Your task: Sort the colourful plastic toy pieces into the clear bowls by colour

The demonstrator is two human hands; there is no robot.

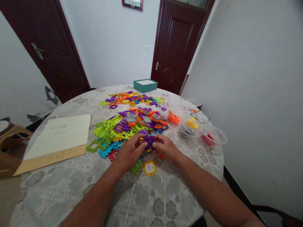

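Note:
A purple gear-edged plastic building piece is pinched between my two hands, above the near edge of a heap of pieces. My left hand grips its left side with thumb and fingers. On its right side, my right hand is closed in the same way. Just below them on the tablecloth lie a yellow square piece with a white label-like centre and a green piece. Behind my hands spreads the mixed heap of toothed pieces in green, blue, orange, purple and grey.
Clear tubs hold orange parts, yellow parts, grey parts and red parts at the right. Eyeglasses lie beside them. A second pile and a teal box are farther back. Paper on a board lies left.

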